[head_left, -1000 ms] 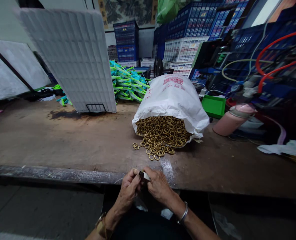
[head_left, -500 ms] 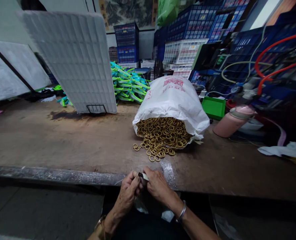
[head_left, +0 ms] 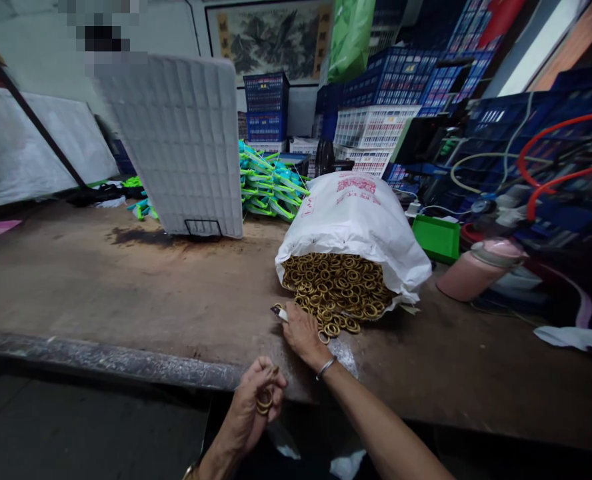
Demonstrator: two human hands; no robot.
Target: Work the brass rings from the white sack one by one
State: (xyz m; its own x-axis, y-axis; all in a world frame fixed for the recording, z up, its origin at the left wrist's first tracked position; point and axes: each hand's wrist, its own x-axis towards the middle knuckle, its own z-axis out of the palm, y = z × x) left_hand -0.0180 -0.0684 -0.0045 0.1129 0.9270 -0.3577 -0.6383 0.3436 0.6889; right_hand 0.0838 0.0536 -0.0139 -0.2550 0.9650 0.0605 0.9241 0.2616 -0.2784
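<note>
A white sack [head_left: 361, 220] lies on its side on the brown counter [head_left: 126, 287], its mouth open toward the person and spilling a heap of brass rings [head_left: 339, 283]. Judging by how full the sack is and how few rings sit in the hands, the work looks to be at an early point: nearly all the rings are untouched in and just in front of the sack, and only a small bunch has been taken up.

The right hand [head_left: 300, 328] is stretched forward over the counter to the near left edge of the heap, palm down, wrist with a bangle, forearm running back toward the body. Its fingers pinch a small white-and-dark piece [head_left: 279, 312] whose tip touches or nearly touches a loose ring at the heap's edge; what the piece is cannot be told.

The left hand [head_left: 256, 403] hangs back from the sack, at the counter's near edge, fingers curled shut on a few rings [head_left: 265, 400] held together.

The two hands are apart. Beyond the sack, to its left, a white grid panel [head_left: 186, 147] stands upright; to its right lie a green tray [head_left: 437, 238] and a pink flask [head_left: 479, 270].
</note>
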